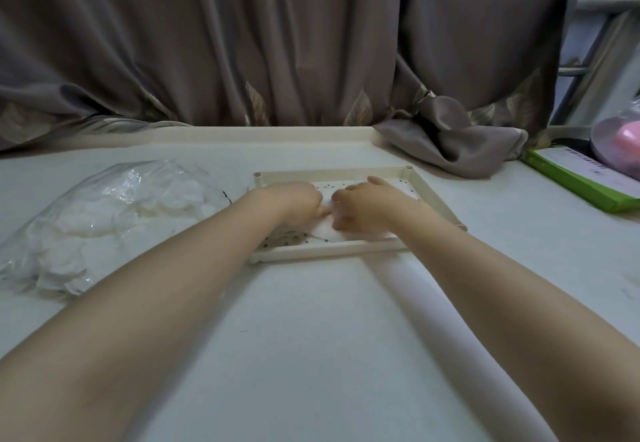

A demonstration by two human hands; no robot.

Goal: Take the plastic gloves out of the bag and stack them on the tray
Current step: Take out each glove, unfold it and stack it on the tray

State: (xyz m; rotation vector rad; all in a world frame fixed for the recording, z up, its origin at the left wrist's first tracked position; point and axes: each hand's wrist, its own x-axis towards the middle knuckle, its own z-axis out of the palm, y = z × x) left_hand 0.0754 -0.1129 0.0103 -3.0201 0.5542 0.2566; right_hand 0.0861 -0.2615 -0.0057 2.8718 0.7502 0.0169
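Head-worn view, forward and downward

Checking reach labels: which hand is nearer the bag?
Left. The left hand is over the tray, just right of the bag; the right hand lies farther right.

Place: a home, likely a room corner used as a work spot.
Curtain: a grey-brown curtain point(277, 43) with a leaf print hangs along the far edge of the table point(311, 337), its hem bunched on the far right corner.
Table: plain, pale, with a raised lip at the far edge.
Clutter: a green box point(581, 181) and a bagged pink thing point(623, 140) at the right edge.
Frame: metal bars point(588, 60) beyond the right edge.
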